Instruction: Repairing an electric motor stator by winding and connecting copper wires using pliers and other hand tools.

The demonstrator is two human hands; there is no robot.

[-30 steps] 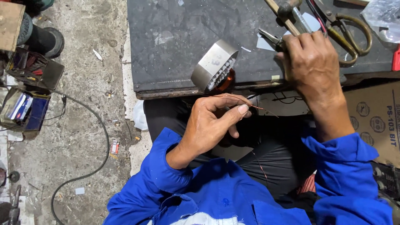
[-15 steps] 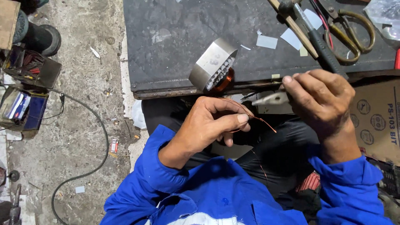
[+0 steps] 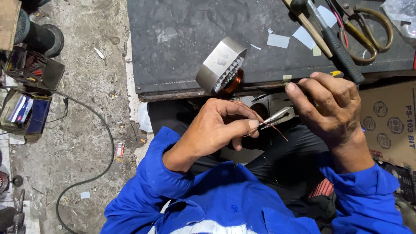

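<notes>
Pinching a thin copper wire (image 3: 272,128) between thumb and forefinger, left hand (image 3: 216,128) closed tightly on it, low over the lap and just in front of the bench edge; wire end projecting to the right past the fingertips, further strands looping back up toward the winding. Right hand (image 3: 327,108) curled shut around needle-nose pliers (image 3: 277,117), metal tips aimed left and meeting the wire just beside the left fingertips. Motor stator (image 3: 221,66), a steel laminated ring with a copper coil (image 3: 234,82) showing inside, tilted on its side at the near edge of the dark workbench (image 3: 182,34), above the left hand and apart from it. Farther back on the bench: hammer with wooden handle (image 3: 307,28), black-handled screwdriver (image 3: 336,43), brass-coloured scissors (image 3: 368,30), small slips of white paper (image 3: 278,40). Blue work-jacket sleeves (image 3: 173,186) on both arms. Cardboard box (image 3: 390,125) at right. Concrete floor (image 3: 82,86) at left, with black cable (image 3: 102,164) and open trays of small parts (image 3: 26,112).
</notes>
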